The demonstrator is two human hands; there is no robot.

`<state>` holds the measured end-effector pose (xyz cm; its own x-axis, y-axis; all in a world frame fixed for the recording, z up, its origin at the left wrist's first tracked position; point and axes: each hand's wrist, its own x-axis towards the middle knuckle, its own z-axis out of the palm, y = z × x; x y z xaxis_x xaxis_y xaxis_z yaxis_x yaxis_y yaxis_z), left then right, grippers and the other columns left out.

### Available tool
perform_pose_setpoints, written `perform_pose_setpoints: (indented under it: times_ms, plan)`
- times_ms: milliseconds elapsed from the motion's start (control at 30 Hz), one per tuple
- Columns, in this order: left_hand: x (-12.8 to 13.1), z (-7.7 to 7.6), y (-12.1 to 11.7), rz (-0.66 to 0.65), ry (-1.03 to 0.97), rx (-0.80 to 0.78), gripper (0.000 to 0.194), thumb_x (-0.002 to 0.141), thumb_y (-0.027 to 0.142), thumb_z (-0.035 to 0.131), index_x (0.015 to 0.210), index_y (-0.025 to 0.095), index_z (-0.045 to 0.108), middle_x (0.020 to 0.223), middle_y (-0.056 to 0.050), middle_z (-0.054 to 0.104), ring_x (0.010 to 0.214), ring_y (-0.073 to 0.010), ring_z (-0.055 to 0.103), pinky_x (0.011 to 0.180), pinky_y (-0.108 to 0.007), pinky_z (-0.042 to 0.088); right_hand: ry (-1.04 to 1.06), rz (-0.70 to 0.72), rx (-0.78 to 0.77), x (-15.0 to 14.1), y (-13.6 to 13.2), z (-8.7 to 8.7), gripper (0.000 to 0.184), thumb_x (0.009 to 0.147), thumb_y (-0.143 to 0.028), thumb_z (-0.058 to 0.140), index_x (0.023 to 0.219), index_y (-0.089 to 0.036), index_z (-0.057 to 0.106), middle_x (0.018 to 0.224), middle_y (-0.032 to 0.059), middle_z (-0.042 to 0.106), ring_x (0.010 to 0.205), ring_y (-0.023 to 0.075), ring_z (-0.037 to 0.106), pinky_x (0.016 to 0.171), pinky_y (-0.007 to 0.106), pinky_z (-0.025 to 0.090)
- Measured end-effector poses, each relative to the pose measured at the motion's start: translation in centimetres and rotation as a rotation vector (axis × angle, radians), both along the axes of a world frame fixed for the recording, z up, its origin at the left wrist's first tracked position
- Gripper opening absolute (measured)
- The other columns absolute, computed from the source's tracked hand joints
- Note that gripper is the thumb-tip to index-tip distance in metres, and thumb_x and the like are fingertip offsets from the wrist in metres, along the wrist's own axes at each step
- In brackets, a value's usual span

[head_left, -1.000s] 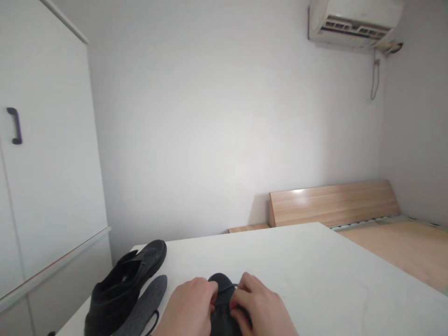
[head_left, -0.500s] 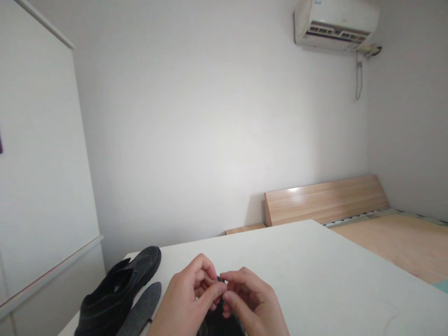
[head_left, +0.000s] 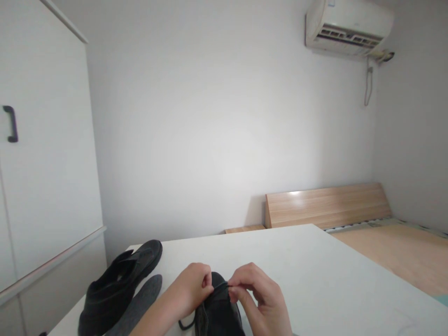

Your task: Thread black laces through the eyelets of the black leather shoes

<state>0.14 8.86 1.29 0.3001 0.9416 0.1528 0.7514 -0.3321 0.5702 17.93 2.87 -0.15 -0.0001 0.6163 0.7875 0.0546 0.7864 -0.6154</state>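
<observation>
A black shoe (head_left: 221, 313) lies on the white table in front of me, toe pointing away, its near part cut off by the lower edge. A dark shoelace (head_left: 221, 285) runs across its front between my hands. My left hand (head_left: 196, 285) is closed at the shoe's left side, fingertips pinched on the lace. On the other side, my right hand (head_left: 259, 294) pinches the lace between thumb and forefinger. A loose lace end (head_left: 186, 325) curls on the table left of the shoe.
A second black shoe (head_left: 114, 289) stands at the table's left, with a grey insole (head_left: 145, 296) beside it. The white table (head_left: 315, 270) stretches off to the right. Beyond are a bed (head_left: 395, 247) with a wooden headboard (head_left: 329, 203) and a white cabinet (head_left: 52, 140).
My hands have moved apart, the left one leftward and the right one slightly rightward. The shoe's front and the lace across it now show between them. The view has shifted slightly left.
</observation>
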Motion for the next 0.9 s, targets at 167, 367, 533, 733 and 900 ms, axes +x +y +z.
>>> perform_pose_setpoints:
  times_ms: [167, 367, 533, 733, 900]
  plan:
    - [0.1, 1.7, 0.1, -0.03, -0.191, 0.051, 0.01, 0.073, 0.019, 0.055, 0.066, 0.022, 0.048, 0.054, 0.007, 0.05, 0.055, -0.0139, 0.052, 0.058, -0.025, 0.035, 0.031, -0.011, 0.05, 0.3, -0.4, 0.6, 0.013, 0.093, -0.022, 0.061, 0.084, -0.022, 0.07, 0.074, 0.0023, 0.063, 0.064, 0.0151, 0.06, 0.058, 0.027, 0.049]
    - [-0.2, 5.5, -0.6, -0.095, -0.515, 0.041, 0.025, 0.087, 0.048, 0.047, 0.086, 0.022, 0.046, 0.063, 0.009, 0.044, 0.046, -0.0092, 0.046, 0.046, -0.021, 0.04, 0.16, -0.034, 0.156, 0.9, -2.3, 5.2, 0.01, 0.094, -0.022, 0.063, 0.088, -0.025, 0.071, 0.077, 0.0012, 0.06, 0.062, 0.014, 0.058, 0.055, 0.026, 0.048]
    - [0.5, 4.2, -1.3, -0.192, -0.597, -0.082, 0.043, 0.081, 0.063, 0.057, 0.085, 0.02, 0.05, 0.063, 0.005, 0.053, 0.051, -0.0126, 0.051, 0.049, -0.025, 0.045, 0.117, -0.045, 0.321, 0.1, -4.8, 11.3, 0.01, 0.093, -0.017, 0.064, 0.089, -0.025, 0.07, 0.081, 0.0029, 0.063, 0.062, 0.0149, 0.058, 0.052, 0.027, 0.05]
    - [0.5, 1.4, -4.3, -0.278, -0.554, -0.143, 0.083, 0.088, 0.081, 0.019, 0.1, 0.014, 0.067, 0.08, -0.008, 0.071, 0.085, -0.025, 0.066, 0.085, -0.038, 0.048, 0.144, -0.045, 0.382, -2.2, -5.8, 16.4, 0.013, 0.091, -0.01, 0.063, 0.09, -0.022, 0.069, 0.082, 0.0002, 0.062, 0.063, 0.0111, 0.059, 0.052, 0.023, 0.05]
    - [0.3, 0.1, -5.3, -0.406, -0.456, -0.035, 0.103, 0.073, 0.094, 0.02, 0.109, 0.014, 0.074, 0.102, -0.014, 0.066, 0.1, -0.0298, 0.061, 0.095, -0.043, 0.044, 0.191, 0.051, 0.32, -3.6, -5.6, 18.9, 0.013, 0.089, -0.009, 0.062, 0.086, -0.02, 0.067, 0.073, -0.0044, 0.062, 0.053, 0.0069, 0.057, 0.045, 0.018, 0.049]
